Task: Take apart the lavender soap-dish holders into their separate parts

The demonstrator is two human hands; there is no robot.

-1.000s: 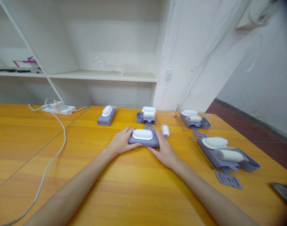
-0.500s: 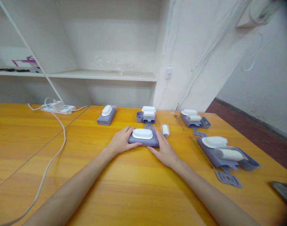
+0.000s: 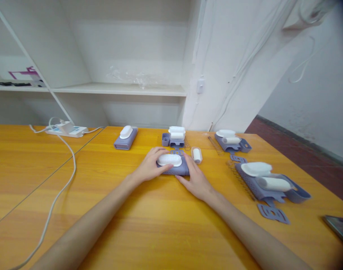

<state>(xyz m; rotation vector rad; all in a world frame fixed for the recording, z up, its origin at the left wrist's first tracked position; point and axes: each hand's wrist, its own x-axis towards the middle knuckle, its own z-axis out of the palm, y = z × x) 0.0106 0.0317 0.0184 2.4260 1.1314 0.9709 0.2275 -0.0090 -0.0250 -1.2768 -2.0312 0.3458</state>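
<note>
A white oval brush (image 3: 169, 160), its upper face covered in small nubs, sits on a purple-grey case (image 3: 175, 171) lying flat on the table. My left hand (image 3: 152, 165) grips the brush at its left end, with the thumb along its front edge and the fingers behind. My right hand (image 3: 197, 179) holds the right end of the case, thumb at the front and fingers over the far side. Just beyond are a flat purple slotted piece (image 3: 177, 152), partly hidden, and a white roll (image 3: 197, 155) in a clear holder.
Another case with a white brush (image 3: 125, 137) stands back left. Sets of purple parts with white rolls lie at the back middle (image 3: 177, 137), back right (image 3: 230, 140) and right (image 3: 264, 183), near coiled springs (image 3: 239, 180). A power strip (image 3: 66, 129) trails a cable (image 3: 73, 168) at left.
My left hand has shifted from the case's left end up onto the brush, its thumb now lying against the brush. The brush looks slightly tilted. My right hand stays on the case.
</note>
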